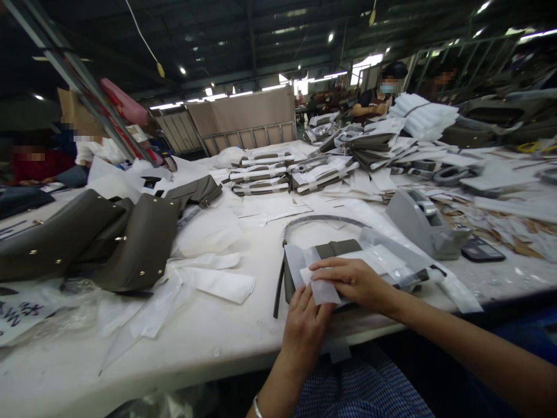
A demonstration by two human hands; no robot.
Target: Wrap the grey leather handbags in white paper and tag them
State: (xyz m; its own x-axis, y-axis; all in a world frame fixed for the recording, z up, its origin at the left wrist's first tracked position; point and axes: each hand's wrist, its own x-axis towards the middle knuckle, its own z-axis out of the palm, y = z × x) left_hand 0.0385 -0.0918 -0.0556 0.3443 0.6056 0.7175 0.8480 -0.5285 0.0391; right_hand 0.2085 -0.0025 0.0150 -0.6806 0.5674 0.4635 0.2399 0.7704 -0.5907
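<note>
A dark olive handbag (337,248) lies flat near the table's front edge, partly covered by white wrapping sheets, its thin strap (324,219) curving behind it. My left hand (306,319) is at the bag's front, fingers bent and pressed together on the edge of a white sheet. Reaching in from the right, my right hand (354,281) lies over the bag with its fingers stretched across a small translucent white sheet (324,291). Clear plastic covers the bag's right part.
A grey tape dispenser (413,226) stands right of the bag, beside a black phone-like device (482,249). Unwrapped olive bags (139,244) and loose white sheets (221,278) lie left. Wrapped bags (261,174) are stacked behind. A masked person (369,104) is across the table.
</note>
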